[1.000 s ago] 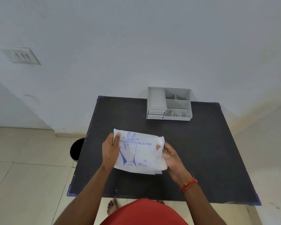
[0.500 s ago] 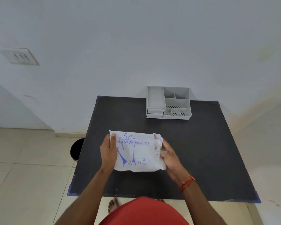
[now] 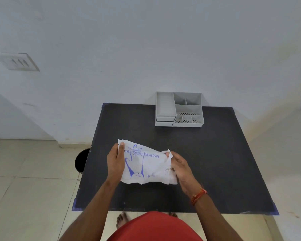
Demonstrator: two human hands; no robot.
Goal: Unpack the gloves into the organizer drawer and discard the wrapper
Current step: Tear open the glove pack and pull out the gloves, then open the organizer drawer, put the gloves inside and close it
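From the head camera, both hands hold a white crinkled plastic packet printed in blue with a glove outline and the words "polyethylene gloves" (image 3: 144, 164) just above the dark matte square table (image 3: 215, 162). The left hand (image 3: 115, 162) is closed on the packet's left edge, thumb on top near the upper corner. The right hand (image 3: 180, 166) pinches the ragged, torn-looking right edge, fingers curled into the crumpled film; whether any gloves are already gripped there cannot be told.

Beyond the hands, well apart and towards the wall, stands the grey plastic desk organizer with open compartments and two small drawers at its lower left (image 3: 179, 110). Both drawers look closed. To the left of the left hand, below the table's edge, a round black bin (image 3: 81, 160) sits on the tiled floor.

The step in hand appears to be opening the packet at its right end. The gloves seem to be all inside it, and nothing has reached the organizer. The next move likely calls for widening the tear while the left hand steadies the packet, then drawing the thin stack out without scattering it, and freeing a hand to pull a drawer open.
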